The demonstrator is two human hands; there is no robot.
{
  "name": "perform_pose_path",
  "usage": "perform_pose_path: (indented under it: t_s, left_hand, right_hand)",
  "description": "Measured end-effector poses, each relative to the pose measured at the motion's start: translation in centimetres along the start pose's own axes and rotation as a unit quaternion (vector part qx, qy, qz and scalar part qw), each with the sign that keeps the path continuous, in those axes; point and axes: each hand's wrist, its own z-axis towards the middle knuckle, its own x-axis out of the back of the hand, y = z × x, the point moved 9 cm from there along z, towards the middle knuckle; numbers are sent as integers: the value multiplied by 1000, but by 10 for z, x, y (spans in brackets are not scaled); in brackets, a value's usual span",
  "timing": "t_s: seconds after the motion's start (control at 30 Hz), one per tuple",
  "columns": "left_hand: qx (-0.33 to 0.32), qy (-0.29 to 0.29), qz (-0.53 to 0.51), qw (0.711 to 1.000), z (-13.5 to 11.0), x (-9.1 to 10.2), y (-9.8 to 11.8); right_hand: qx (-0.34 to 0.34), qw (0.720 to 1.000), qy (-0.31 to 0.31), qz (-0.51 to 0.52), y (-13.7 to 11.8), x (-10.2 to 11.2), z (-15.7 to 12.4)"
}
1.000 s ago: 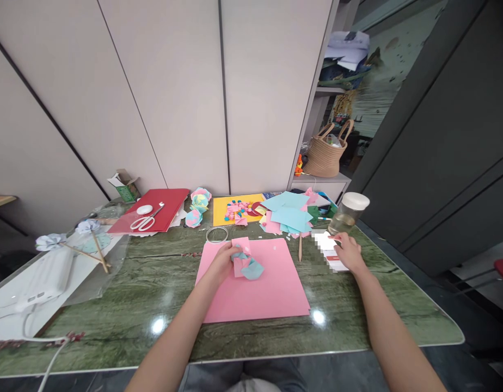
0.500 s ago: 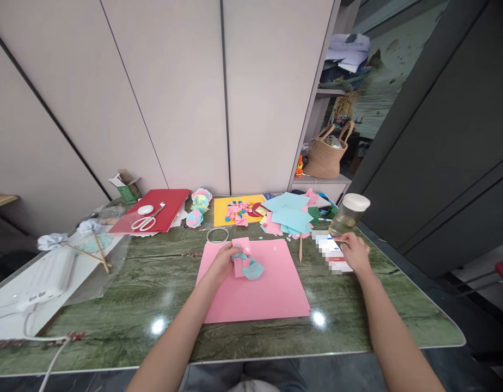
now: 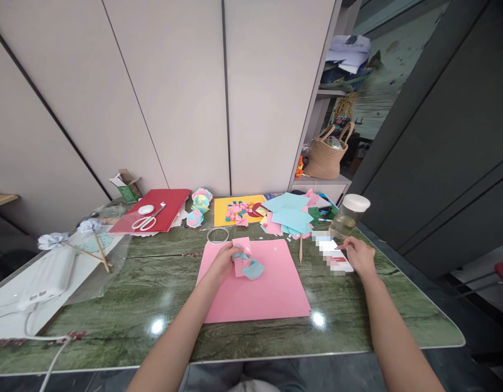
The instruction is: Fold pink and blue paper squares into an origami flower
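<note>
My left hand (image 3: 225, 260) is closed on a folded-paper piece (image 3: 242, 264) in pink and light blue, over a stack of pink paper (image 3: 255, 299). Its fingertips are partly hidden by the folds. At the right, my right hand (image 3: 360, 256) reaches over a phone (image 3: 339, 261), one finger stretched out at the lit, partly blurred screen. Its other fingers are loosely bent and grip nothing that I can see. A clear cup with a white lid (image 3: 355, 204) stands just behind that hand. Between the hands lies a wooden stick or pencil (image 3: 300, 249).
Light blue paper sheets (image 3: 290, 212) are piled at the back, beside small folded pieces on a yellow sheet (image 3: 221, 209). A tape roll (image 3: 218, 235) lies behind the pink stack. White scissors (image 3: 144, 222) rest on a red folder (image 3: 170, 207). A white power strip (image 3: 47, 277) lies left.
My right hand has shifted slightly right and down, and its finger has drawn back a little across the phone. The left hand and the folded paper have hardly moved.
</note>
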Motion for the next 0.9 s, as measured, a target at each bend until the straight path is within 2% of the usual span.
perform_pose_path:
  t_s: [0.17, 0.27, 0.37, 0.57, 0.67, 0.77, 0.9]
  left_hand:
    - [3, -2, -8, 1000, 0, 0, 0]
    - [2, -2, -13, 1000, 1, 1, -2]
    - [1, -14, -16, 1000, 1, -2, -3]
    - [-4, -29, -10, 1000, -4, -8, 0]
    - [-12, -38, -1, 999, -6, -11, 4]
    - [-22, -38, 11, 999, -7, -11, 8]
    - [-37, -24, 30, 999, -6, -8, 8]
  right_hand:
    - [1, 999, 36, 35, -13, 18, -6]
    - [26, 997, 39, 67, -41, 22, -12]
    - [90, 990, 6, 112, -98, 13, -25]
    - [245, 943, -106, 198, -251, -14, -69]
    - [290, 919, -143, 226, -299, -26, -78]
    - [291, 911, -155, 247, -314, -42, -74]
    - [266, 914, -151, 266, -307, -59, -74]
